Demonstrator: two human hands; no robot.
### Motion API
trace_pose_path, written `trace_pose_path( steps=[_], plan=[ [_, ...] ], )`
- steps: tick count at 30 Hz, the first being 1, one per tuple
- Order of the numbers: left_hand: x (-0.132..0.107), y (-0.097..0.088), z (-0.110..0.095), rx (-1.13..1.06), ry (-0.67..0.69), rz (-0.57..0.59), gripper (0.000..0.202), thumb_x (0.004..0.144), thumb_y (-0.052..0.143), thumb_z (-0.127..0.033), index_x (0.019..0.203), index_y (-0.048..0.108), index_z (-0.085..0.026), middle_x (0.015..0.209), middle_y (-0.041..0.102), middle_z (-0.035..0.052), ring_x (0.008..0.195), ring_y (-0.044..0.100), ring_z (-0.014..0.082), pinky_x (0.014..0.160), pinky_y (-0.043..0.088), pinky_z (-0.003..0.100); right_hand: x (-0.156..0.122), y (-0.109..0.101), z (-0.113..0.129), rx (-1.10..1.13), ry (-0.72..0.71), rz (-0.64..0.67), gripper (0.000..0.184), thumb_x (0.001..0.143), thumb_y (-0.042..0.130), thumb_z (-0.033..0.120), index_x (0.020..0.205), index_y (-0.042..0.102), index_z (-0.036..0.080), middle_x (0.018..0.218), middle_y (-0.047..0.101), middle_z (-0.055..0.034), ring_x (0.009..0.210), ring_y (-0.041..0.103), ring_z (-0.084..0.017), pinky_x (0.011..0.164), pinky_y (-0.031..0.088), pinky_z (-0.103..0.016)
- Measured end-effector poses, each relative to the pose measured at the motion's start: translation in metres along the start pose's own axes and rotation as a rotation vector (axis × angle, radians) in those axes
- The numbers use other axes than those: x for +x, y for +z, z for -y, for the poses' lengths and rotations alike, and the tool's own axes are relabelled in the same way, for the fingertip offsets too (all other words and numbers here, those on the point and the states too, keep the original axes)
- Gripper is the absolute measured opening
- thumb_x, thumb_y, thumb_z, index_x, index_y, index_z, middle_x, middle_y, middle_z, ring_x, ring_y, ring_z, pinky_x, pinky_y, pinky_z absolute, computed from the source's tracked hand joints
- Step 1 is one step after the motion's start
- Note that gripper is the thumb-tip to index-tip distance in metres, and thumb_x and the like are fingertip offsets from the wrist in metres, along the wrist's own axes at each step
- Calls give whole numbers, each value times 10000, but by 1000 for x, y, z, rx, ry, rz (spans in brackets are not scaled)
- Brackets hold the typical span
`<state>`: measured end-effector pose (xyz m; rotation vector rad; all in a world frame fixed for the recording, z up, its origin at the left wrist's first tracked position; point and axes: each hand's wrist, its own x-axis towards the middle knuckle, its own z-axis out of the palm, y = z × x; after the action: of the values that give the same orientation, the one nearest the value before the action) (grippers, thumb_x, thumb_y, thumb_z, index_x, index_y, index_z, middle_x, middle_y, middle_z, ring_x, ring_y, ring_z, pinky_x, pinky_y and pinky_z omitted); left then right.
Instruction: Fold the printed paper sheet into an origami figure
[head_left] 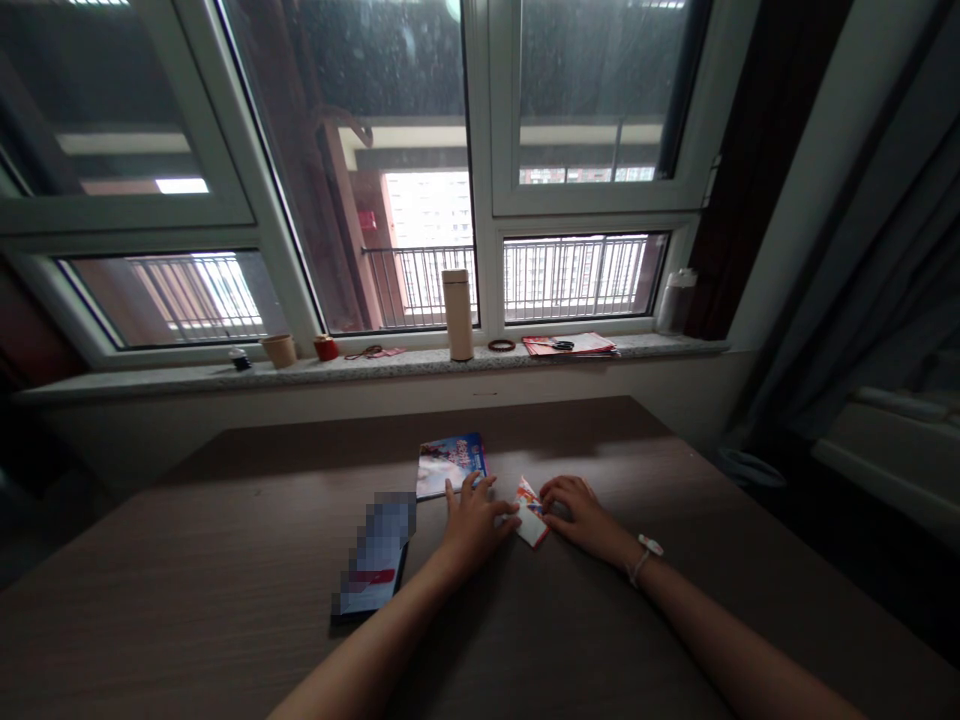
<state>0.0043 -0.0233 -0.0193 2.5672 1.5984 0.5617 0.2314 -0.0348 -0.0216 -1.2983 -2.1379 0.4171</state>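
A small folded piece of paper (pixel 532 528), white with an orange, red and blue print, lies on the dark wooden table between my hands. My left hand (pixel 474 522) has its thumb and a fingertip at the paper's left edge, while its other fingers spread toward a booklet. From the right side, my right hand (pixel 586 515) bends its fingers and thumb onto the paper; its fingertips partly cover the print. The blue and white booklet (pixel 446 462) lies just beyond my left fingers. A phone (pixel 375 560) with a partly blurred screen rests left of my left forearm.
The table (pixel 225 530) stands before a windowsill (pixel 352 372). On the sill are a beige flask (pixel 457 315), a paper cup (pixel 280 350), a red spool-like item (pixel 325 347), a dark ring (pixel 501 345), scissors (pixel 559 345) on papers (pixel 592 344), and a clear bottle (pixel 677 302).
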Motion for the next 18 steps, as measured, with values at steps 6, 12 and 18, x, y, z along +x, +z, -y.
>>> trace_pose_path(
  steps=[6,12,18],
  plan=[
    [1,-7,1,-4,-2,66,294,794,670,-524,1070,700,-430,1418,469,33,1378,258,359,1070,-12,704,-2,-5,7,-50,-30,62,155,851,566,255,904,702,311,1053,673,4,1213,454,-239,1115,76,-574],
    [3,-13,2,-5,13,109,370,738,711,-553,1093,686,-452,1430,464,42,1383,252,370,1059,-56,704,-2,-5,5,-18,34,91,149,819,598,273,897,715,318,1080,676,-1,1239,438,-263,1116,82,-589],
    [4,-13,2,-2,14,129,366,753,687,-568,1101,683,-453,1434,463,48,1387,246,385,1043,-49,725,-2,-6,4,12,35,87,142,798,619,292,904,711,313,1083,670,4,1256,421,-267,1123,86,-572]
  ],
)
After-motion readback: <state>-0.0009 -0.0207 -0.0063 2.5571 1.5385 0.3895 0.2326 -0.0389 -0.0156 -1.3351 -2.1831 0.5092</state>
